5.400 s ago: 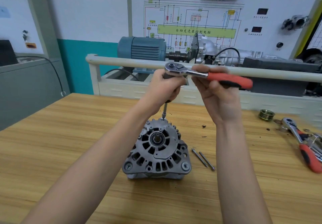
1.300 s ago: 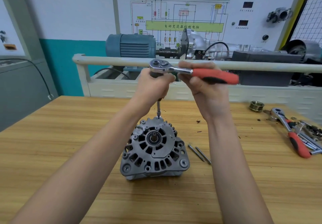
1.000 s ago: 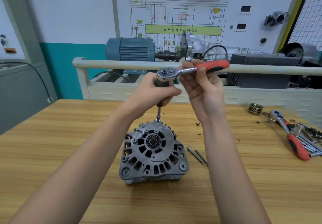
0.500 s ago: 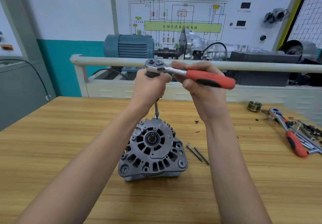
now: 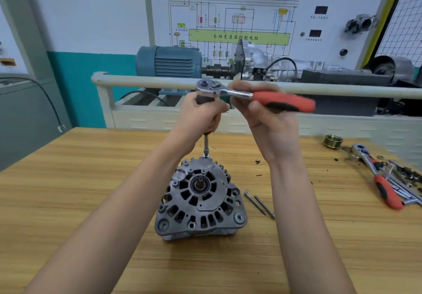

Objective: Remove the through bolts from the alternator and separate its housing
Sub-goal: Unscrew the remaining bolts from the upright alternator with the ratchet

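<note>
So the only writing I can actually read is on the wall panel [image 5: 228,19] behind the bench; the green strip [image 5: 238,37] says 自动变速器控制电脑, and the smaller labels around the wiring diagram are too tiny to make out; the alternator [image 5: 201,199] has a cast mark on its face that looks like "D5", no brand visible.

Alternator sits on the wooden table [image 5: 68,191] roughly dead centre, shaft end facing up and tilted a bit toward the camera, so its axis runs near vertical; the underside and back housing are hidden from this angle.

Left hand [image 5: 201,115] is clenched around the dark grip of the extension [image 5: 206,145] under the ratchet [image 5: 251,96]; the extension runs straight down to a bolt spot on the far rim of the housing, and the socket tip is too small to see properly; most of the upper extension is buried in the fist. Right hand [image 5: 269,120] is grasping the ratchet's red handle from below, fingers curled over it; handle lies about horizontal, pointing right.

Two loose bolts [image 5: 259,207] lie on the table just right of the alternator, side by side, heads away from the camera; further right there's a pulley [image 5: 333,141], a second ratchet [image 5: 376,175] and a blurry heap of tools cut off by the edge.
</note>
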{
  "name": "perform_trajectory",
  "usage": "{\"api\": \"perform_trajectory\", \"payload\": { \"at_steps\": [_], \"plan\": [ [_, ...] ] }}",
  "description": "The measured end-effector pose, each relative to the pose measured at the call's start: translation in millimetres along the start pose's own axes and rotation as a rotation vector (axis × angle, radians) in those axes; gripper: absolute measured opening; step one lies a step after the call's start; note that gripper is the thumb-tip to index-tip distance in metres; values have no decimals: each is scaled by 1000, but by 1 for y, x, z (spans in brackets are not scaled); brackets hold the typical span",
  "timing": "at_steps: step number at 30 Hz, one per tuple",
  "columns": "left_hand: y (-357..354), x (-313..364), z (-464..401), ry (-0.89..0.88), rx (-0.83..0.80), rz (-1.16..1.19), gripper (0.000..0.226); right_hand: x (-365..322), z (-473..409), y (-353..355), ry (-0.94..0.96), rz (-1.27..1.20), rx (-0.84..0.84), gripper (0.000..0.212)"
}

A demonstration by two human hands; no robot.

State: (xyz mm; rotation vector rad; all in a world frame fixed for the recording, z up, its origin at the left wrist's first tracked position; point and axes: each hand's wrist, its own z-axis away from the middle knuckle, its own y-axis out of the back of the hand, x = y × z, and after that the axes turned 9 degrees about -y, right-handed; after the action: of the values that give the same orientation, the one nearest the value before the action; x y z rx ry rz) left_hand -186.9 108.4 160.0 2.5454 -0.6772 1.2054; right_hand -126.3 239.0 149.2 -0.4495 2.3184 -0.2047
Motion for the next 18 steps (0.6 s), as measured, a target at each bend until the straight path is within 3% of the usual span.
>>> {"api": "perform_trajectory", "payload": {
  "at_steps": [2, 4, 9, 12, 15, 18],
  "plan": [
    [-3, 0, 0, 3, 91, 0, 34, 0, 1, 0, 46, 134, -26, 26],
    [-2, 0, 2, -10, 81, -27, 31, 1, 1, -2, 54, 135, -17, 24],
    [8, 2, 9, -109, -232, -106, 26, 4, -2, -6, -121, -193, 132, 23],
    [6, 1, 8, -91, -331, -87, 28, 5, -4, -5, -182, -279, 151, 23],
    [2, -2, 6, -58, -300, -40, 36, 4, -3, -4, -155, -297, 138, 19],
    [0, -4, 1, -36, -116, 0, 34, 1, -1, 1, -38, -121, 54, 16]
  ]
}}
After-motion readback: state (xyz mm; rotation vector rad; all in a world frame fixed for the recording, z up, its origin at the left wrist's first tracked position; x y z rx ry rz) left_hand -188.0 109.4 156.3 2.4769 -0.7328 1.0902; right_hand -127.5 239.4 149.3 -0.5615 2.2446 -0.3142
